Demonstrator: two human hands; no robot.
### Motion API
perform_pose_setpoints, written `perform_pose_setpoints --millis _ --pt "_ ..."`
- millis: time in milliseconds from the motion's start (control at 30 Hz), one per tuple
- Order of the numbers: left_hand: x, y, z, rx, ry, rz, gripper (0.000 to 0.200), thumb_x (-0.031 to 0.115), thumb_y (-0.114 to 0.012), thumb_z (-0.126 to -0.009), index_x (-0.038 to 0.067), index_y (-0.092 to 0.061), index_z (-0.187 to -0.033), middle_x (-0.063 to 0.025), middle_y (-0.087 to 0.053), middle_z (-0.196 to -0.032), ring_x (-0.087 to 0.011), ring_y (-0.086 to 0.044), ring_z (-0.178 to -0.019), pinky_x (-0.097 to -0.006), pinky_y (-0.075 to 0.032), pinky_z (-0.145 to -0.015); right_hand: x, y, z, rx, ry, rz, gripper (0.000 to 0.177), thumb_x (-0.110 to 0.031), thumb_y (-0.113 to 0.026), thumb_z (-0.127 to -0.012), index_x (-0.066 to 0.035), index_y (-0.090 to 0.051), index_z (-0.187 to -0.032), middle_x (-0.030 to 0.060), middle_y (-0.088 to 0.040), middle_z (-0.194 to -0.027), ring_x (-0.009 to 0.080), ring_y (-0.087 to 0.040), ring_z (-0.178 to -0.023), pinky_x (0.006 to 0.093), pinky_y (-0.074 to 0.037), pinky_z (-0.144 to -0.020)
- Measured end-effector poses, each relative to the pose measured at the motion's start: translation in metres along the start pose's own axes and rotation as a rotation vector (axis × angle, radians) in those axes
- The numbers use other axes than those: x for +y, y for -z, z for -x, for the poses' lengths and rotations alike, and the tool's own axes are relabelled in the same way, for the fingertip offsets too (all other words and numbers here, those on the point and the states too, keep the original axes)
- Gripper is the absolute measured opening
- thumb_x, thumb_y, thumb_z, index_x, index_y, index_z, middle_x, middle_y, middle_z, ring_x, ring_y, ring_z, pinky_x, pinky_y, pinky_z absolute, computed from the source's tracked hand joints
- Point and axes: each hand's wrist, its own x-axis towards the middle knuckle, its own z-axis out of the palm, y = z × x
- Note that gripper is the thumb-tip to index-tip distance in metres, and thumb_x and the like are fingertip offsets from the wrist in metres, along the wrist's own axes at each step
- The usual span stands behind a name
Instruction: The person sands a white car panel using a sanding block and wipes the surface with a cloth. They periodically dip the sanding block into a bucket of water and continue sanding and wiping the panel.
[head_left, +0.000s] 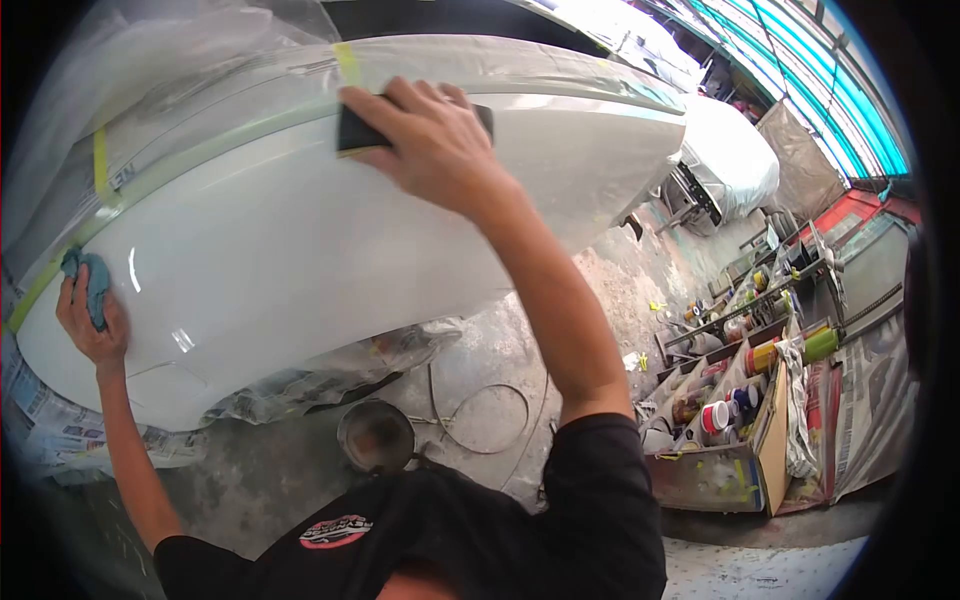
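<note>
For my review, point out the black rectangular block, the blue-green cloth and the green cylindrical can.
Black rectangular block [356,132]: head view, on its exposed face between finger and thumb.
Blue-green cloth [97,287]: head view, on its bunched middle.
Green cylindrical can [822,345]: head view, on its side.

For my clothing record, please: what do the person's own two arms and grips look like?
Left grip and right grip: bare hands, no glove or watch visible. Left sleeve and right sleeve are short and black, part of a black shirt with an oval red-and-white logo.
</note>
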Motion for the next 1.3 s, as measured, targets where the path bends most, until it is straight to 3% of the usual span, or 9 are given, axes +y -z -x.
perform_pose_setpoints --millis 100,233,300,433,600,833,1033,1100,1300 --pt "-0.004 -0.001 0.004 -0.004 -0.003 -0.024 0.042 0.015 -0.066 -0.097 -0.004 -0.063 -0.135 -0.0174 -0.063 -0.138 -0.038 -0.056 -0.125 -0.0462 -0.046 -0.105 0.076 0.008 0.023 0.003 -0.01 -0.047 0.058 -0.039 -0.075 -0.091 -0.028 -0.056 -0.145 0.0077 -0.063 -0.127 0.0303 -0.061 -0.123 0.057 -0.04 -0.11" --pt "-0.001 0.001 0.004 -0.009 0.009 -0.017 0.042 0.013 -0.066 -0.098 -0.005 -0.063 -0.135 -0.0174 -0.063 -0.138 -0.0376 -0.056 -0.125 -0.0458 -0.045 -0.106 0.222 0.061 0.09 -0.114 -0.347 0.141 0.067 -0.033 -0.076 -0.093 -0.026 -0.052 -0.155 0.0075 -0.065 -0.129 0.0259 -0.064 -0.12 0.0449 -0.044 -0.108" --pt "0.001 0.002 0.001 0.001 0.002 -0.006 0.042 0.012 -0.065 -0.098 -0.005 -0.062 -0.136 -0.0174 -0.063 -0.138 -0.0373 -0.056 -0.125 -0.0452 -0.045 -0.106 0.23 0.063 0.087 -0.142 -0.358 -0.071 0.066 -0.033 -0.076 -0.093 -0.031 -0.051 -0.155 0.005 -0.064 -0.129 0.0255 -0.062 -0.124 0.0566 -0.034 -0.116" --pt "-0.002 0.003 0.002 -0.04 -0.008 -0.027 0.043 0.011 -0.063 -0.097 -0.005 -0.061 -0.137 -0.0174 -0.063 -0.139 -0.0371 -0.055 -0.126 -0.0444 -0.045 -0.106 0.132 0.055 0.046 -0.142 -0.125 0.225 0.064 -0.033 -0.074 -0.094 -0.031 -0.052 -0.153 0.0035 -0.063 -0.128 0.0271 -0.06 -0.125 0.0668 -0.026 -0.12" --pt "-0.004 -0.002 0.005 -0.035 -0.011 -0.032 0.043 0.01 -0.063 -0.097 -0.005 -0.06 -0.138 -0.0162 -0.064 -0.14 -0.0375 -0.055 -0.128 -0.0453 -0.044 -0.107 0.226 0.057 0.073 -0.162 -0.335 -0.135 0.063 -0.038 -0.075 -0.093 -0.033 -0.053 -0.151 0.0057 -0.064 -0.133 0.0312 -0.057 -0.131 0.0655 -0.028 -0.119" --pt "0.002 0.003 -0.003 -0.032 0.032 -0.026 0.045 0.012 -0.062 -0.097 -0.004 -0.06 -0.139 -0.0156 -0.063 -0.14 -0.0374 -0.055 -0.128 -0.0456 -0.043 -0.109 0.11 0.038 0.031 -0.107 0.044 0.044 0.062 -0.039 -0.074 -0.093 -0.032 -0.053 -0.151 0.0031 -0.063 -0.128 0.0269 -0.059 -0.126 0.0607 -0.023 -0.123" --pt "0.007 0.001 -0.002 -0.002 0.021 -0.057 0.044 0.013 -0.062 -0.097 -0.004 -0.06 -0.138 -0.0176 -0.063 -0.139 -0.0372 -0.055 -0.128 -0.0457 -0.043 -0.108 0.233 0.053 0.078 -0.147 -0.278 -0.124 0.058 -0.041 -0.074 -0.093 -0.031 -0.058 -0.147 0.001 -0.065 -0.135 0.0266 -0.06 -0.127 0.0644 -0.026 -0.117" --pt "0.012 0.002 -0.002 -0.019 0.042 -0.052 0.045 0.014 -0.062 -0.097 -0.004 -0.06 -0.138 -0.0174 -0.063 -0.139 -0.0374 -0.055 -0.128 -0.0456 -0.043 -0.108 0.165 0.044 0.048 -0.121 -0.101 -0.067 0.063 -0.032 -0.076 -0.092 -0.028 -0.055 -0.151 0.0073 -0.066 -0.128 0.027 -0.061 -0.12 0.05 -0.036 -0.115" --pt "0.004 0.002 -0.003 -0.015 0.006 -0.042 0.045 0.015 -0.063 -0.097 -0.003 -0.061 -0.138 -0.0189 -0.062 -0.139 -0.0379 -0.055 -0.127 -0.0453 -0.043 -0.108 0.05 0.02 0.014 -0.034 0.05 0.048 0.058 -0.037 -0.074 -0.093 -0.028 -0.056 -0.148 0.0047 -0.064 -0.128 0.0268 -0.06 -0.123 0.0525 -0.034 -0.116"
